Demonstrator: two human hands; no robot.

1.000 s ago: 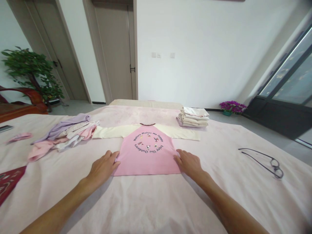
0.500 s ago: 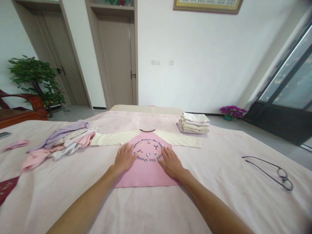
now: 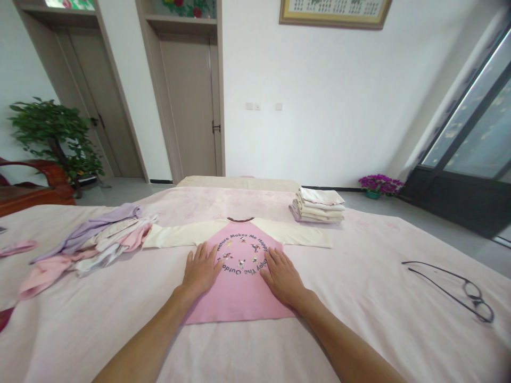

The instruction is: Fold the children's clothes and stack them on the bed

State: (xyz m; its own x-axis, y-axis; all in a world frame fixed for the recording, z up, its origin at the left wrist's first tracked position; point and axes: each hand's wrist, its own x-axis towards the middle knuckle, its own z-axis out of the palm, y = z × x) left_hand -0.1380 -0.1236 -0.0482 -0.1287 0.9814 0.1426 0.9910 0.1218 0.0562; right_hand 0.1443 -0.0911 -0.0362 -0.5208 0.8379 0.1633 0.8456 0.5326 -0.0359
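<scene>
A pink long-sleeved shirt (image 3: 241, 298) with cream sleeves and a dark neckband lies spread flat on the pink bed sheet (image 3: 359, 340). Its printed front faces up, sleeves stretched out to both sides, neck away from me. My left hand (image 3: 202, 268) rests flat on the left side of the shirt's body, fingers spread. On the opposite side, my right hand (image 3: 282, 274) lies palm down, fingers stretched out beside the printed lettering. Neither hand grips the fabric.
Left of the shirt is a loose heap of clothes (image 3: 99, 239) touching near the left cuff. A stack of folded clothes (image 3: 319, 206) stands behind the right sleeve. Eyeglasses (image 3: 459, 287) lie at the right. Beyond the sheet are a potted plant (image 3: 56, 138) and purple flowers (image 3: 381, 184).
The view has tilted slightly upward, so the scene sits lower in the picture. Both hands stay flat on the shirt in nearly the same places.
</scene>
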